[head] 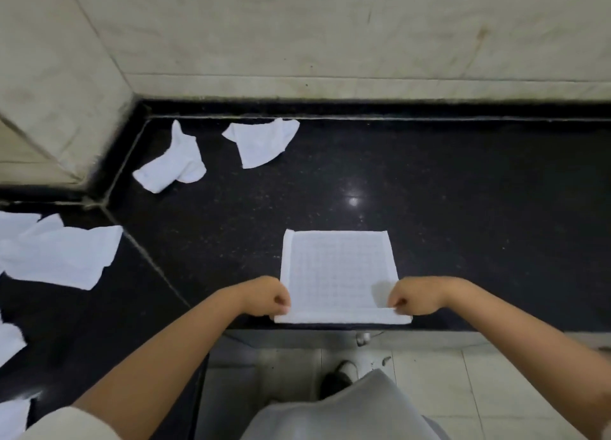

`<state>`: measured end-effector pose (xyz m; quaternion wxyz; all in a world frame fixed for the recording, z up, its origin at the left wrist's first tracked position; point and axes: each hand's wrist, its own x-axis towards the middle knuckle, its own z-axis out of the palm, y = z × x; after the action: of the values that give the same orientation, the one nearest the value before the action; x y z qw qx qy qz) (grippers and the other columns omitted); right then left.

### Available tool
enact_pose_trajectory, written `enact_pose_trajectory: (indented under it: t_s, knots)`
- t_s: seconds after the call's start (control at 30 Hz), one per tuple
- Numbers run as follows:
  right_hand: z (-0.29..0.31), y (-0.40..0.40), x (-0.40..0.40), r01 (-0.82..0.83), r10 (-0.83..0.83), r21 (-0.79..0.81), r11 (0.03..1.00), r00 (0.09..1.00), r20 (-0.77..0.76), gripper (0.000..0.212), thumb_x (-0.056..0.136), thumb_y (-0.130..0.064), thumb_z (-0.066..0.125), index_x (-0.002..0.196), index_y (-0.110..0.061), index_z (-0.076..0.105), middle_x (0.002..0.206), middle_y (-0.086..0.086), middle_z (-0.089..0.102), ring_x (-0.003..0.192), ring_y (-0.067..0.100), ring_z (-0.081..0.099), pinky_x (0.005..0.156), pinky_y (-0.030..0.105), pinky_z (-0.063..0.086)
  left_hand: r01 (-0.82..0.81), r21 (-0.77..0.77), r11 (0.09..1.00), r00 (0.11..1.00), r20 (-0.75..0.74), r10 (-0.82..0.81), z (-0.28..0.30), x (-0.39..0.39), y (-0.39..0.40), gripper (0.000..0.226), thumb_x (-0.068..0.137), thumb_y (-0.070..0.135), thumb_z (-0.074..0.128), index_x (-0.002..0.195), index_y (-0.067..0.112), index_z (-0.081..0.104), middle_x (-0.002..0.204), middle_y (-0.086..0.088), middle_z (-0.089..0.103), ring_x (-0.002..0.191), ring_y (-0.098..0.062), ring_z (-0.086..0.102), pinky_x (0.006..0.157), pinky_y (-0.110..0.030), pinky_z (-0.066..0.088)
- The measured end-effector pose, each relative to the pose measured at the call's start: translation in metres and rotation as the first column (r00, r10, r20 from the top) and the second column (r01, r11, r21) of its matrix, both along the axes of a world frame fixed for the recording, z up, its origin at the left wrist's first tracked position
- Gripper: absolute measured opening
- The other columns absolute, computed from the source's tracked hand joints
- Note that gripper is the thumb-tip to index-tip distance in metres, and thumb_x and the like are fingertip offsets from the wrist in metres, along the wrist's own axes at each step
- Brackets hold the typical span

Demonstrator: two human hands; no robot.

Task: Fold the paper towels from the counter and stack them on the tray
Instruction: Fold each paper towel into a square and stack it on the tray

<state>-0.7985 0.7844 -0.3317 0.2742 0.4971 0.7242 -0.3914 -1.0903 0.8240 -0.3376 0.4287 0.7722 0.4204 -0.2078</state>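
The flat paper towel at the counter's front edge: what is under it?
The flat paper towel lies directly on the black counter, its near corners pinched by the left hand and right hand. Whatever the sheet covers is hidden; no tray shows.

Both arms are bare to above the elbow. A pale cream sleeve shows at the left upper arm. Grey trousers cover the legs, and a dark shoe with a white toe shows below.
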Motion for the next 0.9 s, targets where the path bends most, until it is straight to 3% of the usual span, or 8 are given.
enact_pose_trajectory:
  t_s: [0.03,0.1,0.2,0.3,0.4,0.5,0.73,0.9]
  knots:
    - [0.002,0.001,0.000,0.002,-0.003,-0.041,0.999,1.000,-0.004,0.039,0.089,-0.008,0.040,0.054,-0.016,0.028,0.058,0.001,0.027,0.054,0.014,0.024,0.055,0.027,0.022,0.006,-0.017,1.000,1.000,-0.025,-0.006,-0.001,0.001,0.000,0.022,0.093,0.016,0.051,0.104,0.005,0.066,0.100,-0.006,0.064,0.087,-0.009,0.053,0.080,-0.019,0.041]
    - [0.003,0.009,0.004,0.057,-0.058,-0.043,0.997,0.998,-0.023,0.031,0.091,-0.008,0.040,0.061,-0.011,0.047,0.064,0.005,0.041,0.061,0.013,0.033,0.060,0.025,0.029,-0.055,0.026,0.998,0.998,-0.025,0.055,-0.003,0.005,0.006,0.024,0.093,0.017,0.051,0.113,0.008,0.063,0.102,-0.004,0.062,0.090,-0.011,0.055,0.081,-0.019,0.041]
    - [0.005,0.031,0.012,0.231,-0.218,0.120,0.966,0.970,-0.109,0.021,0.089,-0.004,0.040,0.097,-0.009,0.059,0.086,0.000,0.052,0.078,0.015,0.046,0.067,0.023,0.036,-0.261,0.184,0.947,0.965,0.067,0.253,-0.005,0.009,0.023,0.022,0.092,0.017,0.053,0.111,0.014,0.062,0.093,0.003,0.057,0.085,-0.010,0.054,0.074,-0.017,0.041]
    - [-0.004,0.053,0.020,0.356,-0.326,0.283,0.891,0.934,-0.147,0.014,0.086,-0.002,0.041,0.083,-0.013,0.049,0.077,-0.002,0.049,0.074,0.021,0.050,0.059,0.022,0.036,-0.393,0.346,0.852,0.919,0.121,0.374,-0.007,0.020,0.044,0.016,0.092,0.018,0.052,0.100,0.014,0.065,0.093,0.004,0.061,0.088,-0.012,0.057,0.074,-0.020,0.043]
    - [-0.021,0.065,0.019,0.512,-0.461,0.413,0.753,0.859,-0.224,0.020,0.086,-0.004,0.044,0.087,-0.011,0.062,0.091,0.007,0.063,0.089,0.026,0.059,0.073,0.032,0.046,-0.434,0.451,0.780,0.898,0.142,0.418,-0.012,0.035,0.061,0.018,0.092,0.018,0.051,0.099,0.013,0.067,0.102,-0.001,0.064,0.093,-0.015,0.059,0.078,-0.025,0.045]
    - [-0.032,0.069,0.017,0.552,-0.498,0.531,0.643,0.828,-0.257,0.024,0.088,-0.006,0.047,0.099,-0.009,0.068,0.112,0.008,0.062,0.108,0.027,0.052,0.093,0.037,0.044,-0.459,0.523,0.718,0.880,0.159,0.447,-0.022,0.046,0.073,0.019,0.092,0.015,0.049,0.098,0.011,0.067,0.107,-0.003,0.062,0.095,-0.018,0.058,0.080,-0.027,0.046]
    - [-0.050,0.071,0.020,0.537,-0.467,0.581,0.611,0.838,-0.283,0.027,0.092,-0.008,0.045,0.110,-0.007,0.065,0.118,0.007,0.060,0.111,0.023,0.049,0.091,0.026,0.042,-0.415,0.557,0.719,0.896,0.115,0.428,-0.045,0.051,0.077,0.019,0.094,0.016,0.049,0.105,0.011,0.063,0.111,-0.003,0.059,0.104,-0.017,0.052,0.086,-0.029,0.045]
    - [-0.047,0.084,0.027,0.491,-0.400,0.545,0.679,0.871,-0.285,0.026,0.092,-0.008,0.045,0.113,-0.006,0.060,0.113,0.010,0.056,0.107,0.025,0.053,0.088,0.027,0.043,-0.380,0.527,0.760,0.916,0.099,0.389,-0.045,0.049,0.082,0.027,0.096,0.016,0.045,0.120,0.011,0.056,0.113,-0.005,0.052,0.104,-0.018,0.050,0.089,-0.029,0.043]
